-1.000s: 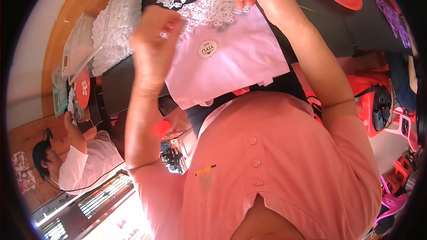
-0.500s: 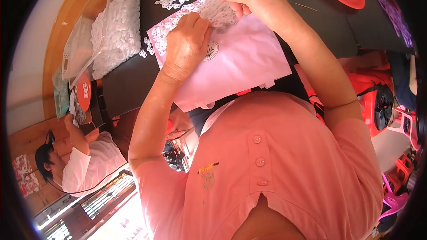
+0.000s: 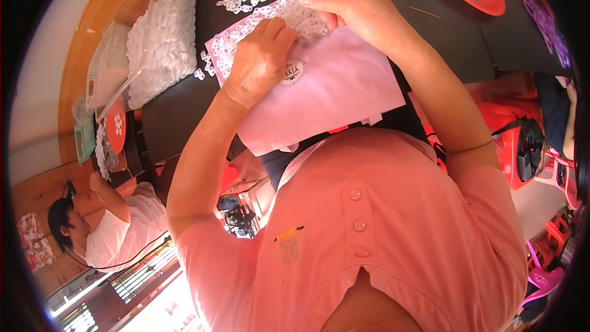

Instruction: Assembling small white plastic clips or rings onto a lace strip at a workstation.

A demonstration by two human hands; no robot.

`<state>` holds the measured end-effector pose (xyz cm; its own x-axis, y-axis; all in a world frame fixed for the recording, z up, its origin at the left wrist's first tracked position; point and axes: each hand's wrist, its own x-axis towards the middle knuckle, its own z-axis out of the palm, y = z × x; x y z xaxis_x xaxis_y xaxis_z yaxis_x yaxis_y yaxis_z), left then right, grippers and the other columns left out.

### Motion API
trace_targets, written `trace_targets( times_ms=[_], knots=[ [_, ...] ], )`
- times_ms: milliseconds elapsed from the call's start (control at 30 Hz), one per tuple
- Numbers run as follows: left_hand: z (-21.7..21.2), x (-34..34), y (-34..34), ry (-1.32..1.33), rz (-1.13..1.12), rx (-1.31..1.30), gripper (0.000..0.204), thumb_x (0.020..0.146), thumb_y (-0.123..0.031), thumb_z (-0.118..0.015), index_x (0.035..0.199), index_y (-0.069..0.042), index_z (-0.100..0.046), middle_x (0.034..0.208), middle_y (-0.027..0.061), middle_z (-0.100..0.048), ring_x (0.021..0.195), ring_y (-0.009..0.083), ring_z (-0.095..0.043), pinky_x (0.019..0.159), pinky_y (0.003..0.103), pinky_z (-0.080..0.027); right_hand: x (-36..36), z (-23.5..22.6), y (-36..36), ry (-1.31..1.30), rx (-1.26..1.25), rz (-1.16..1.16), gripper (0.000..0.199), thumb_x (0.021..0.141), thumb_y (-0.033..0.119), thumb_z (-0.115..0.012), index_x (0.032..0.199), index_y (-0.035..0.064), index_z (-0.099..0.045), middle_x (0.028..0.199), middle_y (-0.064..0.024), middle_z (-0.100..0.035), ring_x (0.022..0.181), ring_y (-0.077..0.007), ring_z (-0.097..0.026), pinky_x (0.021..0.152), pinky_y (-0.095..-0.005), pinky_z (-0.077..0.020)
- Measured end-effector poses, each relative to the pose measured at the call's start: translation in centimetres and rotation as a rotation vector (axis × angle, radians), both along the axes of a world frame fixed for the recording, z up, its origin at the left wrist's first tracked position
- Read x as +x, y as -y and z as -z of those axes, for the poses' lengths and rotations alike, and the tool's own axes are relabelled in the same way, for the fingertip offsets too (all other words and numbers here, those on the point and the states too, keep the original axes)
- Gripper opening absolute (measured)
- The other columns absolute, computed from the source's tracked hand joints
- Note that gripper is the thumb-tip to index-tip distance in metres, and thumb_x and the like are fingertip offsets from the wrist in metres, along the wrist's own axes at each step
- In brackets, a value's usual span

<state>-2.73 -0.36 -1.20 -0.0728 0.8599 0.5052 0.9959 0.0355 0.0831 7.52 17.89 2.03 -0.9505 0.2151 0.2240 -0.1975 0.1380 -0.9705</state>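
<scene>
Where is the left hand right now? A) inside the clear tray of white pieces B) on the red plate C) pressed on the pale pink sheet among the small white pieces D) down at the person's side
C: the left hand lies knuckles-up on the pale pink sheet, with small white pieces around its fingers; the right hand pinches at them just above.

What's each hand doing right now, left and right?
Left hand: fingers curled, pressing on the pink envelope; no clear grip.
Right hand: pinched shut on the white lace pieces.
</scene>
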Motion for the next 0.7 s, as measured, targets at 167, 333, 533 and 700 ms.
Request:
trace_targets(
  times_ms=[167,333,533,700],
  knots=[
    [0.5,-0.2,-0.1,-0.045,-0.075,-0.025,0.015,0.076,0.004,-0.064,0.087,-0.003,-0.059,0.083,0.0106,-0.055,0.074,0.0270,-0.058,0.064,0.036,-0.050,-0.4,0.8,0.1,-0.007,0.102,0.021,0.019,0.090,0.018,-0.062,0.082,0.0009,-0.063,0.059,0.0024,-0.047,0.056,-0.0063,-0.046,0.055,-0.0225,-0.0400],
    [-1.9,1.4,0.4,0.667,-0.160,0.114,0.005,0.091,-0.004,-0.057,0.089,0.000,-0.060,0.079,0.0033,-0.058,0.067,0.0130,-0.052,0.058,0.028,-0.043,-0.2,1.1,0.3,-0.196,0.173,0.007,0.011,0.083,0.008,-0.064,0.090,0.0000,-0.066,0.067,-0.0025,-0.061,0.060,-0.0084,-0.053,0.057,-0.0253,-0.0438],
    [-4.5,2.3,-0.1,1.473,-0.292,0.097,0.014,0.094,-0.011,-0.056,0.092,0.001,-0.061,0.077,0.0034,-0.058,0.061,0.0096,-0.050,0.052,0.023,-0.037,-0.4,1.4,1.1,-0.374,0.316,-0.059,0.016,0.084,-0.001,-0.064,0.100,0.0003,-0.067,0.081,-0.0032,-0.065,0.073,-0.0073,-0.059,0.065,-0.0226,-0.0468],
    [-4.4,2.2,-0.4,1.866,-0.149,0.265,0.014,0.091,-0.009,-0.058,0.091,0.005,-0.061,0.075,0.0072,-0.060,0.061,0.0119,-0.053,0.049,0.025,-0.038,-0.5,1.5,1.2,-0.380,0.244,-0.014,0.012,0.081,0.000,-0.066,0.094,0.0004,-0.066,0.078,-0.0041,-0.067,0.070,-0.0085,-0.061,0.064,-0.0232,-0.0475]
  ],
)
